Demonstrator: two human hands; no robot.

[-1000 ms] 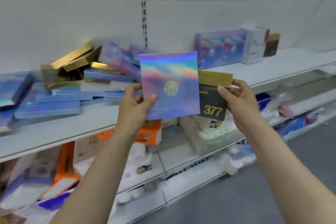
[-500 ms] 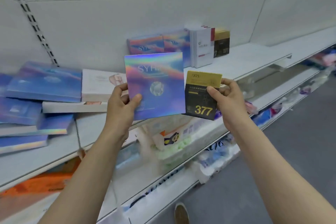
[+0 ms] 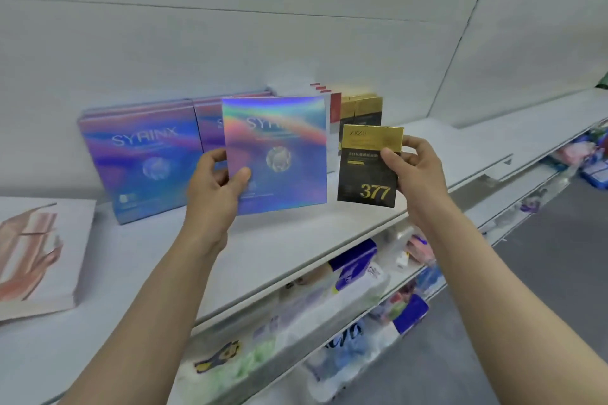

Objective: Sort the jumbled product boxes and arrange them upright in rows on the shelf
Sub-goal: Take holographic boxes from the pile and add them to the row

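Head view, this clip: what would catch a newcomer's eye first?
The shiny square holographic rainbow box, gripped mid-frame by the left hand, stands out first. Right of it, the right hand pinches a smaller black-and-gold box marked 377. Behind them, matching purple-blue SYRINX boxes stand upright on the white shelf, and a pale box with a pink drawing lies flat at far left.
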